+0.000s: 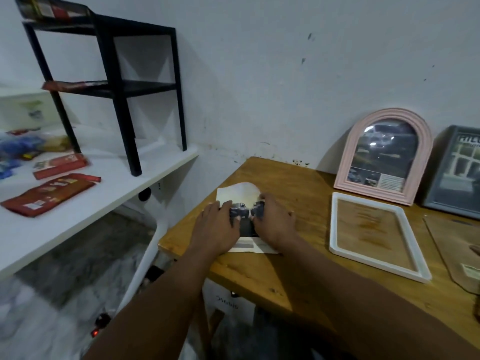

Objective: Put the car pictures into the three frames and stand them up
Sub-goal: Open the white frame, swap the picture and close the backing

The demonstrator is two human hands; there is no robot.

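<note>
Pink frame (384,155) is standing filled (grey frame (453,172) likewise); both hands, left (217,226) and right (274,222), are pressing spread on a picture (244,219); white frame (378,236) is lying empty.

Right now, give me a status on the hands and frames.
Left hand, right hand flat on car picture. White frame empty, lying flat. Pink frame filled, standing. Nothing blocking.

Under both hands (246,222) lies a thin paper car picture (240,194), matt. The counter (298,268) is varnished wood, slightly worn. Right of the hands, a smooth white plastic-looking frame (337,250); beyond it, a ridged pink frame (348,162) with glossy glazing.
</note>
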